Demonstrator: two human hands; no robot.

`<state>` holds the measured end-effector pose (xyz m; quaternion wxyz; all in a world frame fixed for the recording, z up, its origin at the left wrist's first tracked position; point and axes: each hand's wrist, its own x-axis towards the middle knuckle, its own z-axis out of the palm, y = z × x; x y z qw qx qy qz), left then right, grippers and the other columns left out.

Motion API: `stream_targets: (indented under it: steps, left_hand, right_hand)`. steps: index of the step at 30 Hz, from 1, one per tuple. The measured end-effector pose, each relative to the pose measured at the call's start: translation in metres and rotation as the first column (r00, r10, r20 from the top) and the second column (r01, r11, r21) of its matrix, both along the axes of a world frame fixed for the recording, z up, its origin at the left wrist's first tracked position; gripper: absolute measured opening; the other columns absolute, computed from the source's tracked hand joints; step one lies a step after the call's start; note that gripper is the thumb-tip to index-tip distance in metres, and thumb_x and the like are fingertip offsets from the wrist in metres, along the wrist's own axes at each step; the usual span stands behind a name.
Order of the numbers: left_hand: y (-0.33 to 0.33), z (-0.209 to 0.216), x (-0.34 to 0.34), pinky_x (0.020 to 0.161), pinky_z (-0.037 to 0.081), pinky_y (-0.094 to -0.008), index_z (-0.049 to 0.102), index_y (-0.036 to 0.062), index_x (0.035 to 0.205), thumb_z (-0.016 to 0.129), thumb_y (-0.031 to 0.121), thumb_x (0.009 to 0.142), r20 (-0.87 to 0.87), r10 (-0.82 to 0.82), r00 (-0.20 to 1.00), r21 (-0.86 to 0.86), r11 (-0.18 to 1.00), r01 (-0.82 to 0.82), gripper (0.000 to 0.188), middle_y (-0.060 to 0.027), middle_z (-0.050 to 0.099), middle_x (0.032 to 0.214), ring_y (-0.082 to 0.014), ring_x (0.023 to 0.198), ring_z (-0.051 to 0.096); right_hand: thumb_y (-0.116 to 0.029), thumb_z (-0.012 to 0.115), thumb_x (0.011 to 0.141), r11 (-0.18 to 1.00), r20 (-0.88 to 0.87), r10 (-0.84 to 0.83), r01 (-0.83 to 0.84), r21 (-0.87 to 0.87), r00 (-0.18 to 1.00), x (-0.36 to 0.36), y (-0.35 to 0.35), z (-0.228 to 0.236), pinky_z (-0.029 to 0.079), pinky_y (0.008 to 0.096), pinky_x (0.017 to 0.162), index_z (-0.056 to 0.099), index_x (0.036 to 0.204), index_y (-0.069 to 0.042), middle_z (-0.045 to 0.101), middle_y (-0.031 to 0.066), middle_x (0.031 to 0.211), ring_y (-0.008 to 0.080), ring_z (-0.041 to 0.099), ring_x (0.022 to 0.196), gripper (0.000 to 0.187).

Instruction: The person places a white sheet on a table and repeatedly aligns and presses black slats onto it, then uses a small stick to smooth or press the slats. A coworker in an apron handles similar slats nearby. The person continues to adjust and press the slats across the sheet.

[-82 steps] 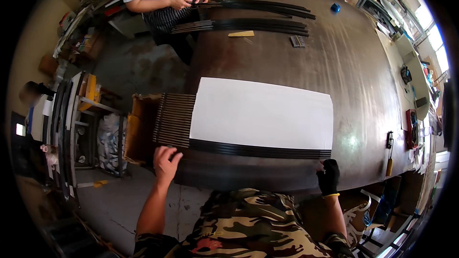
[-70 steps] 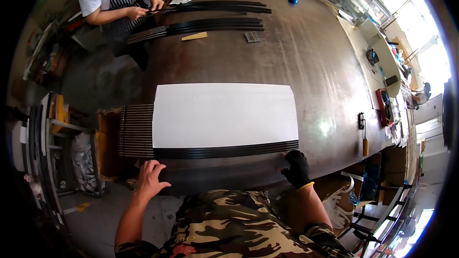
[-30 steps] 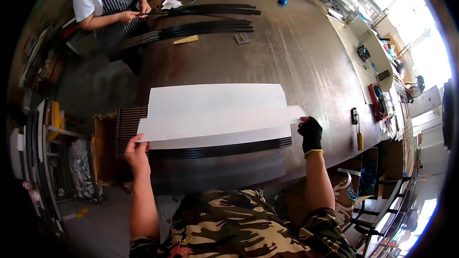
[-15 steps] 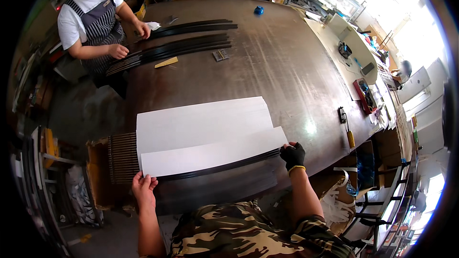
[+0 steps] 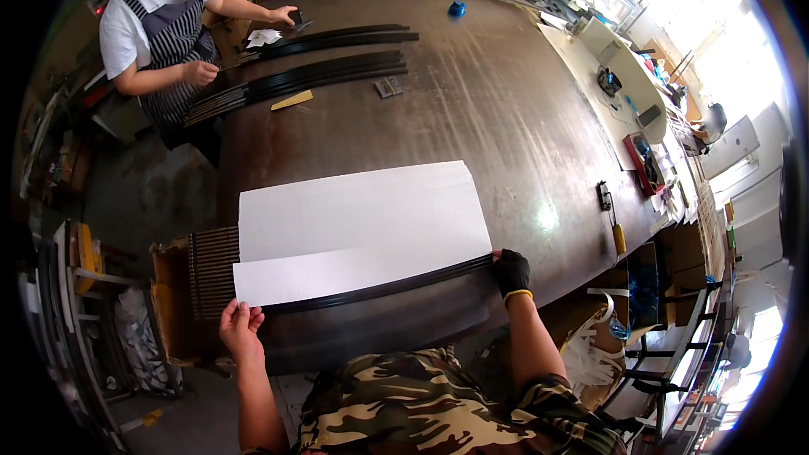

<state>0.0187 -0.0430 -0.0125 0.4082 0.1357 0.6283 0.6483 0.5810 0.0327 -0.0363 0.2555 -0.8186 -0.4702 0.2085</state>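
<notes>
In front of me a long white strip of paper or thin card (image 5: 286, 276) lies over the near part of a larger white sheet (image 5: 362, 206). My left hand (image 5: 243, 333) pinches the strip's near left corner. My right hand (image 5: 511, 273), in a black fingerless glove with a yellow cuff, has its fingertips closed at the strip's right end. Long black strips (image 5: 379, 288) run along the sheet's near edge, between my hands; their right ends meet my gloved fingers. Whether those fingers also grip the black strips is hidden.
Across the brown table (image 5: 497, 118), a person (image 5: 160, 50) in a striped apron stands beside black strips (image 5: 329, 77). Rods in a cardboard box (image 5: 173, 303) adjoin the left edge. A yellow-handled tool (image 5: 618, 238) and a red box (image 5: 644, 164) lie on the right.
The white strip has shifted left and flatter onto the larger sheet, both my hands moving slightly left with it. The other person's arm has reached out and holds a small dark object.
</notes>
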Motion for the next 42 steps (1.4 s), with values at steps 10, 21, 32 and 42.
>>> stream_targets:
  steps: [10, 21, 32, 42]
  left_hand:
    - [-0.006, -0.003, -0.004, 0.066, 0.06, -0.0277, 0.064, 0.0005, 0.113, 0.068, 0.007, 0.093, -0.002, 0.031, 1.0, -0.024, 0.999, -0.031, 0.021, -0.0058, 0.068, 0.092, -0.0147, 0.076, 0.068]
    - [0.008, -0.034, -0.028, 0.072, 0.052, -0.0259, 0.074, 0.0013, 0.104, 0.08, 0.006, 0.081, -0.43, -0.11, 0.896, -0.201, 0.979, 0.024, 0.025, -0.0039, 0.071, 0.087, -0.0115, 0.078, 0.063]
    - [0.019, -0.029, -0.025, 0.08, 0.052, -0.038, 0.076, 0.0096, 0.093, 0.085, 0.016, 0.072, -0.736, -0.276, 0.618, -0.391, 0.919, -0.056, 0.024, -0.0034, 0.073, 0.079, -0.0226, 0.083, 0.065]
    - [0.023, -0.027, -0.025, 0.078, 0.053, -0.0389, 0.076, 0.0114, 0.09, 0.085, 0.017, 0.071, -0.762, -0.352, 0.544, -0.457, 0.887, -0.065, 0.022, -0.0011, 0.073, 0.078, -0.0234, 0.084, 0.065]
  right_hand:
    - [-0.028, 0.063, 0.088, 0.96, 0.418, 0.25, -0.278, 0.006, 0.873, 0.007, 0.005, -0.005, 0.053, 0.0471, 0.078, 0.071, 0.086, -0.009, 0.068, 0.0172, 0.087, 0.0364, 0.066, 0.089, 0.021]
    - [-0.036, 0.068, 0.085, 0.978, 0.403, 0.207, -0.193, -0.076, 0.891, 0.014, 0.009, -0.008, 0.052, 0.0467, 0.077, 0.073, 0.08, -0.004, 0.069, 0.0189, 0.086, 0.0369, 0.066, 0.086, 0.032]
    - [-0.042, 0.064, 0.089, 0.98, 0.445, 0.195, -0.15, -0.134, 0.874, 0.007, 0.015, -0.002, 0.051, 0.0475, 0.075, 0.073, 0.078, -0.003, 0.069, 0.0198, 0.082, 0.0379, 0.066, 0.082, 0.042]
    - [-0.043, 0.065, 0.088, 0.983, 0.422, 0.175, -0.135, -0.124, 0.89, 0.014, 0.016, -0.009, 0.052, 0.0468, 0.077, 0.074, 0.08, -0.004, 0.07, 0.0192, 0.083, 0.037, 0.068, 0.083, 0.042]
